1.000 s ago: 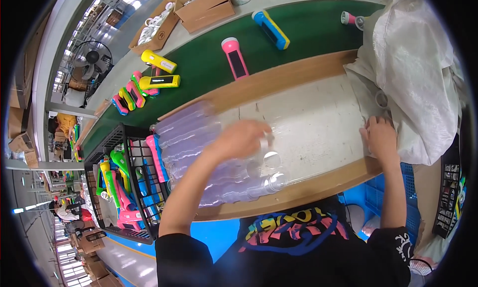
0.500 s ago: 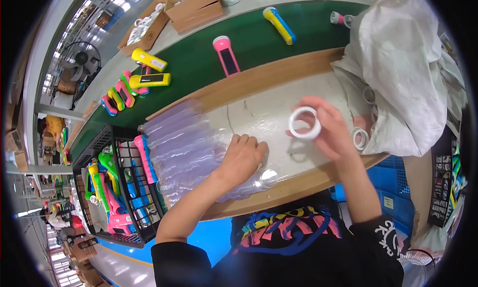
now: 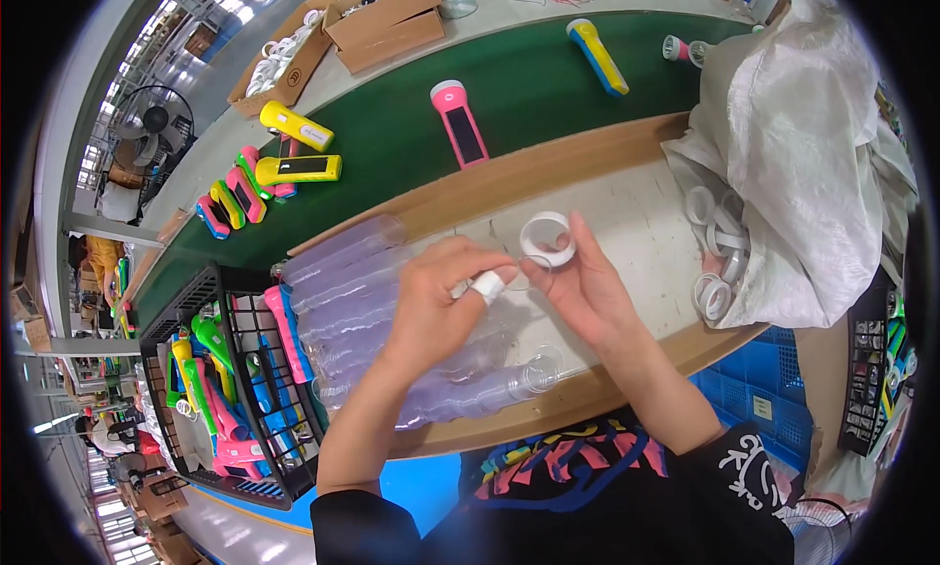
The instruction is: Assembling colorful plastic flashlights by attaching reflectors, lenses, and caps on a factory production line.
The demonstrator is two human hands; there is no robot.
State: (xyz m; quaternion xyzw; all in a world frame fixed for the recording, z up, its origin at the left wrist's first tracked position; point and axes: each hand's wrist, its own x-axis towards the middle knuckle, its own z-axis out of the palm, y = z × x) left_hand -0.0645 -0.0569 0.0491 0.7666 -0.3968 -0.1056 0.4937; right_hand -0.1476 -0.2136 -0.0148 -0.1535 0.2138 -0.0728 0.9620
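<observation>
My right hand (image 3: 597,296) holds a white plastic ring (image 3: 530,242) upright over the cardboard tray (image 3: 578,168). Close beside it, my left hand (image 3: 431,296) is pinched on a thin clear disc (image 3: 520,279), whose edge meets the ring's lower side. A white wrap covers my left thumb tip. Under and beyond my left hand lie several clear, ribbed plastic tubes (image 3: 352,315) in a row. Other white rings (image 3: 714,296) spill from the mouth of a white woven sack (image 3: 783,164) at the tray's right end.
A green belt (image 3: 382,124) beyond the tray carries a pink flashlight (image 3: 457,124), a blue-and-yellow flashlight (image 3: 598,58) and several more at left. A black basket (image 3: 230,320) of flashlights stands left. Cardboard boxes (image 3: 387,26) sit at the back; blue crates (image 3: 759,379) stand lower right.
My left hand has lifted off the tubes and moved up to the ring, now with a clear disc. My right hand has brought the white ring leftward. More rings show at the sack's mouth.
</observation>
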